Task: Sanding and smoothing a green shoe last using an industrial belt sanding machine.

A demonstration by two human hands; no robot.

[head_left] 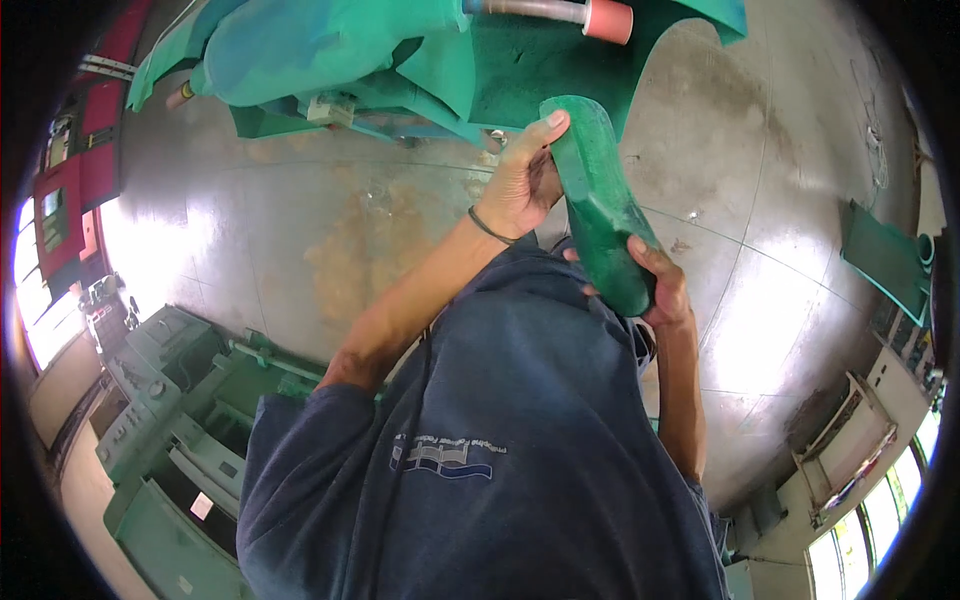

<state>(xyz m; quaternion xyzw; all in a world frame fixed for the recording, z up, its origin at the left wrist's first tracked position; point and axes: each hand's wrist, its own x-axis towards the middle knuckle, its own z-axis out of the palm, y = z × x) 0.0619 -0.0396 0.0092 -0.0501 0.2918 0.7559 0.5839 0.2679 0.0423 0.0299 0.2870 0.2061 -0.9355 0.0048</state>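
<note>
- Nearest is the person's dark blue shirt (520,360); its front lies close to the lower end of the work, so loose cloth could snag there if the piece is drawn in.
- The right hand (665,280) is wrapped around the lower end of the long green piece (598,195), thumb on top, some fingertips showing at the far edge.
- That piece is held slantwise in front of the body, above the floor. Its surface looks smooth, so a loosened right hand would probably let the rounded end slide out.
- The left hand (530,175), a dark band (490,228) at its wrist, is closed on the upper end, thumb along the edge; if it slackens, the piece could tip.
- Beyond stands a large green structure (330,65) with an orange-pink cylinder (608,20); swinging the upper end forward might knock it.
- Below spreads the hard-looking floor (390,220), where a drop could chip the piece.
</note>
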